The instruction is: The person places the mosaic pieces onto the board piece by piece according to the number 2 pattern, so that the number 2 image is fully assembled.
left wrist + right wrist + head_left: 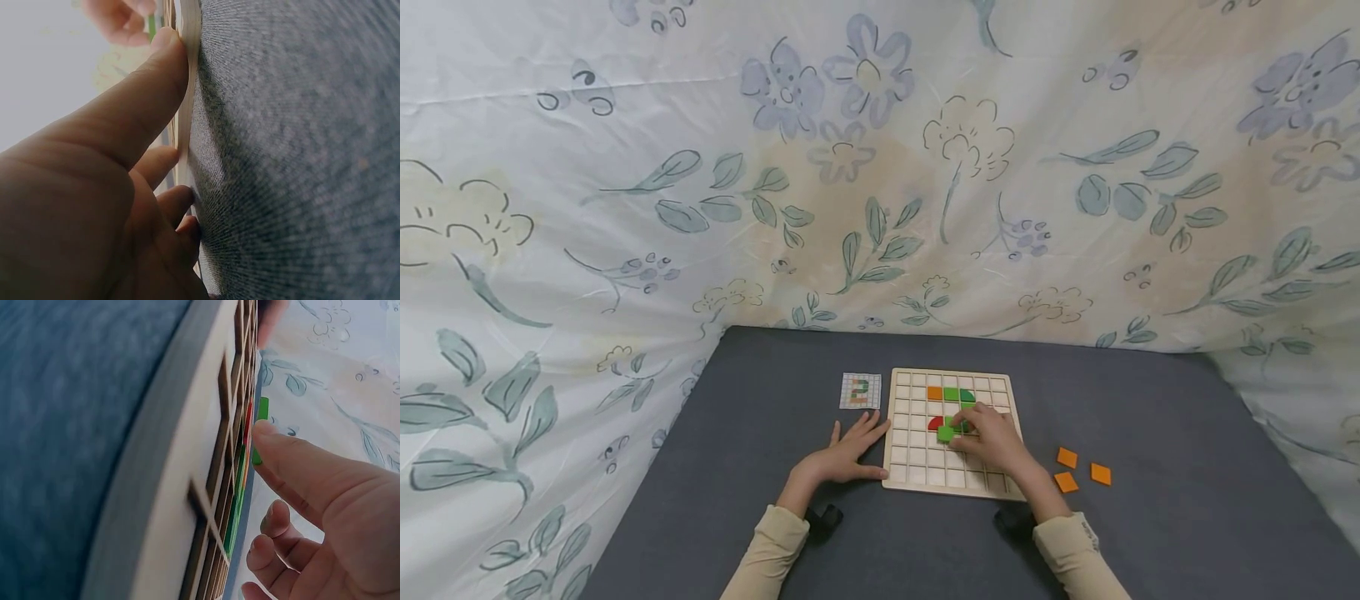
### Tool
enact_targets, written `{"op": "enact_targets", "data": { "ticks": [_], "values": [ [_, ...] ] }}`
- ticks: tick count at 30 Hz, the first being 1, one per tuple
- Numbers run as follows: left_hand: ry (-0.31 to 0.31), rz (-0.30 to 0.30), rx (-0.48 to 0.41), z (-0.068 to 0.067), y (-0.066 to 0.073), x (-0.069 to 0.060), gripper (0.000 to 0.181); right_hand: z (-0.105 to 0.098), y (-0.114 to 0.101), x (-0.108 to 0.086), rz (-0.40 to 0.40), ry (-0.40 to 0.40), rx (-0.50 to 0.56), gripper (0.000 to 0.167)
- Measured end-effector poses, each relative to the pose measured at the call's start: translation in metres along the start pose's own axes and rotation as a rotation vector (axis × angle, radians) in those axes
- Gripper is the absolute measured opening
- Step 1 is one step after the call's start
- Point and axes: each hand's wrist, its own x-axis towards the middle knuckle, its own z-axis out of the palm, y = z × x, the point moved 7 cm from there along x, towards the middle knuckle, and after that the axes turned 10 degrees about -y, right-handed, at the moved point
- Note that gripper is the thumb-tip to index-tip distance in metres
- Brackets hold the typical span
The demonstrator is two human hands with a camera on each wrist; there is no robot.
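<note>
A wooden grid board [917, 483] lies on the table with coloured tiles in some of its cells. My left hand [838, 458] is at the board's left edge, fingers spread, the thumb touching the rim near the front corner. Above the board, my right hand [997, 440] pinches a green square tile [263, 407] between thumb and fingers; it stands clear of the cells in the right wrist view. An orange tile [934, 392], a green tile [951, 393] and a dark green rounded piece [967, 395] form the upper row. Below is a red rounded piece [935, 423]. My right fingers partly hide the tiles nearby.
A small pattern card [861, 391] lies left of the board. Loose orange square tiles [1101, 474] lie on the dark table [1180, 450] to the right. A flowered cloth [880, 167] hangs behind the table.
</note>
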Motion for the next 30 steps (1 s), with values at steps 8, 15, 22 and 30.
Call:
{"op": "enact_targets", "data": {
  "ticks": [8,15,22,30],
  "values": [
    [-0.003,0.009,-0.003,0.001,0.001,-0.001,0.082,0.006,-0.011,0.002,-0.025,-0.002,-0.025,0.022],
    [-0.006,0.005,0.0,0.0,0.0,0.0,0.082,0.008,-0.017,0.003,-0.04,0.001,-0.056,0.023],
    [-0.008,0.002,-0.003,0.001,0.0,0.0,0.082,0.01,-0.016,0.003,-0.033,-0.013,-0.053,0.024],
    [-0.005,-0.007,-0.001,0.001,-0.001,0.001,0.083,0.01,-0.015,0.003,-0.026,-0.014,-0.053,0.024]
  ]
}}
